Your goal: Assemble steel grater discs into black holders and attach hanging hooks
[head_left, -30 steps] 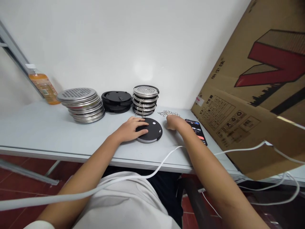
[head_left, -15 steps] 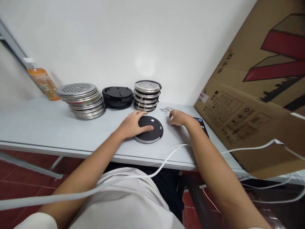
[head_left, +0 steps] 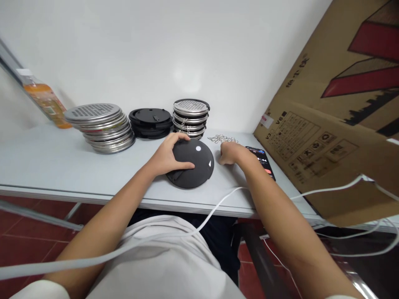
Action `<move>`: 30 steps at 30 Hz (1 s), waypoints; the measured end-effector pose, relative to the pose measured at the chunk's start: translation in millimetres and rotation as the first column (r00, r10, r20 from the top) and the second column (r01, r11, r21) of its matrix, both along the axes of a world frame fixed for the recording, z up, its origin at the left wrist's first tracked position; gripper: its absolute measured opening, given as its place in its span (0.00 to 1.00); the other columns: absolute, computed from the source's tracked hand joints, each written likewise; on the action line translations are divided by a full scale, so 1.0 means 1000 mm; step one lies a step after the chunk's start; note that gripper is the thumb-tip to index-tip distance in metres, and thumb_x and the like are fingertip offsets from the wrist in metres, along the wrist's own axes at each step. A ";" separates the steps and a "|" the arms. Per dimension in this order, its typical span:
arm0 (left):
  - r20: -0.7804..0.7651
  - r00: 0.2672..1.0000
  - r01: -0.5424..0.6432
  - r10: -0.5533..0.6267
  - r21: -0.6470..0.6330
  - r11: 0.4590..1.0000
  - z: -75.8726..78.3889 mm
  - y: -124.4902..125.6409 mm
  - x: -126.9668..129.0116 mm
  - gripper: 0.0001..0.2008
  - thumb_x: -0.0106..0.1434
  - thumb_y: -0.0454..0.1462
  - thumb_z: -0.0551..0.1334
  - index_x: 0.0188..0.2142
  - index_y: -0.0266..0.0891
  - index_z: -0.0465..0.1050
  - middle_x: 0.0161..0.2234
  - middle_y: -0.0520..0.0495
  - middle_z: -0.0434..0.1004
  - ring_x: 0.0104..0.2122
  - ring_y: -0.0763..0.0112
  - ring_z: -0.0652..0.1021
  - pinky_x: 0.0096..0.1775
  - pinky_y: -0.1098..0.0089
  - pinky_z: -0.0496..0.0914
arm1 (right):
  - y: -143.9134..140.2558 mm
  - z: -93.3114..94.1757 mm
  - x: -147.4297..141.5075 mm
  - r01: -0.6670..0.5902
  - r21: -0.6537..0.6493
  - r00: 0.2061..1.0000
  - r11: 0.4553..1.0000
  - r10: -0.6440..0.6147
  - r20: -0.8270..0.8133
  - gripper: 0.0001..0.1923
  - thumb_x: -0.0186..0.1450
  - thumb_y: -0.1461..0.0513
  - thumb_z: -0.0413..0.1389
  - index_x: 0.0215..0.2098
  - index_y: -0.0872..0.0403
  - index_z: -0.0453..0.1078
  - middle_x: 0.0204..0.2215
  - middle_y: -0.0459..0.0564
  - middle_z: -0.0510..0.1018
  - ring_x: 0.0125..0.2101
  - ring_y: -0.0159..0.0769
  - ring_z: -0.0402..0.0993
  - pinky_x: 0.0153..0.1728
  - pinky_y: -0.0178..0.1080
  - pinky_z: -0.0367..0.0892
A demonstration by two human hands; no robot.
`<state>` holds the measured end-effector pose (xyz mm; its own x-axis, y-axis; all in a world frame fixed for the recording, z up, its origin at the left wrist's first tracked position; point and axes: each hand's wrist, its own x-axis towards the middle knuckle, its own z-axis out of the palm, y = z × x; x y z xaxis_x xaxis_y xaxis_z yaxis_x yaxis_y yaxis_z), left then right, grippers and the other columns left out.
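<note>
My left hand (head_left: 166,154) grips a round black disc (head_left: 193,164) and holds it tilted up off the white table (head_left: 46,166), its far edge raised toward me. My right hand (head_left: 230,153) rests on the table just right of the disc, fingers curled, close to a small pile of metal wire clips (head_left: 222,138); whether it pinches a clip is hidden. Behind the disc stands a short stack of assembled black-and-steel discs (head_left: 190,118).
A stack of perforated steel plates (head_left: 99,128) and a stack of black lids (head_left: 151,122) stand at the back. An orange drink bottle (head_left: 43,99) is far left. A phone (head_left: 261,161) with a timer lies right, beside a large cardboard box (head_left: 336,112). A white cable (head_left: 218,203) crosses the table edge.
The black disc lay flat under my left hand; now that hand has tipped it up on edge. My right hand drew back slightly from the clips toward the disc.
</note>
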<state>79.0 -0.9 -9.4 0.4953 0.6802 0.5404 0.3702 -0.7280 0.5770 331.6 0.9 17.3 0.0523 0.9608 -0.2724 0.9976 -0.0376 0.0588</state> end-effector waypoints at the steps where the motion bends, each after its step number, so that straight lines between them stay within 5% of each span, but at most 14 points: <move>1: 0.023 1.000 -0.016 0.014 0.071 0.997 0.000 0.000 0.000 0.33 0.48 0.45 0.77 0.51 0.45 0.68 0.53 0.45 0.69 0.55 0.57 0.72 0.58 0.58 0.67 | 0.000 -0.001 0.000 0.006 0.010 1.000 1.000 -0.006 -0.001 0.22 0.50 0.69 0.62 0.44 0.65 0.79 0.38 0.69 0.82 0.40 0.54 0.81 0.34 0.42 0.73; 4: 0.076 0.996 -0.069 0.054 0.222 0.973 0.000 0.002 -0.001 0.31 0.47 0.45 0.77 0.48 0.45 0.69 0.53 0.44 0.66 0.56 0.56 0.70 0.59 0.57 0.66 | 0.002 -0.005 0.005 0.014 0.054 0.999 0.998 -0.011 -0.045 0.20 0.49 0.70 0.61 0.41 0.62 0.79 0.38 0.67 0.82 0.40 0.54 0.80 0.35 0.42 0.72; 7: 0.077 0.995 -0.087 0.068 0.277 0.957 -0.002 0.004 -0.003 0.31 0.47 0.44 0.78 0.48 0.45 0.69 0.53 0.43 0.65 0.57 0.56 0.70 0.59 0.57 0.67 | 0.005 -0.005 0.016 -0.067 0.058 0.957 0.996 0.080 -0.278 0.09 0.52 0.69 0.60 0.32 0.57 0.77 0.29 0.56 0.82 0.31 0.44 0.78 0.30 0.39 0.70; 11: 0.078 0.991 -0.128 0.109 0.301 0.945 -0.003 0.006 -0.004 0.31 0.47 0.44 0.78 0.48 0.45 0.69 0.53 0.44 0.64 0.56 0.56 0.70 0.59 0.57 0.67 | 0.002 0.005 0.029 -0.177 0.237 0.682 0.955 0.293 -0.670 0.01 0.57 0.66 0.58 0.27 0.55 0.73 0.20 0.44 0.73 0.23 0.31 0.69 0.26 0.33 0.65; 14: 0.077 0.985 -0.174 0.157 0.308 0.935 -0.003 0.008 -0.005 0.31 0.47 0.44 0.77 0.48 0.45 0.69 0.53 0.44 0.64 0.56 0.55 0.71 0.59 0.56 0.67 | -0.004 0.013 0.026 -0.154 0.397 0.455 0.905 0.422 -0.784 0.06 0.62 0.60 0.60 0.30 0.55 0.72 0.24 0.45 0.74 0.26 0.30 0.69 0.30 0.34 0.70; 17: 0.081 0.978 -0.210 0.194 0.324 0.923 -0.004 0.010 -0.006 0.30 0.47 0.44 0.77 0.48 0.44 0.69 0.53 0.44 0.64 0.56 0.55 0.70 0.58 0.57 0.67 | -0.008 0.014 0.015 -0.121 0.461 0.321 0.879 0.474 -0.820 0.11 0.65 0.54 0.60 0.33 0.55 0.72 0.28 0.48 0.76 0.29 0.32 0.73 0.31 0.35 0.74; 23: 0.082 0.945 -0.327 0.318 0.313 0.892 -0.005 0.013 -0.008 0.28 0.48 0.43 0.76 0.47 0.45 0.70 0.55 0.44 0.63 0.56 0.54 0.70 0.56 0.57 0.70 | -0.005 0.003 0.003 -0.011 0.626 0.348 0.780 0.590 -0.729 0.12 0.64 0.55 0.62 0.40 0.55 0.73 0.23 0.44 0.75 0.18 0.26 0.68 0.19 0.31 0.65; 30: 0.070 0.932 -0.359 0.355 0.289 0.887 -0.004 0.012 -0.009 0.28 0.49 0.44 0.76 0.47 0.45 0.70 0.55 0.44 0.63 0.55 0.54 0.71 0.54 0.56 0.71 | -0.005 0.000 0.002 -0.145 0.582 0.347 0.800 0.592 -0.728 0.10 0.67 0.57 0.58 0.39 0.56 0.76 0.28 0.48 0.80 0.27 0.32 0.78 0.33 0.36 0.76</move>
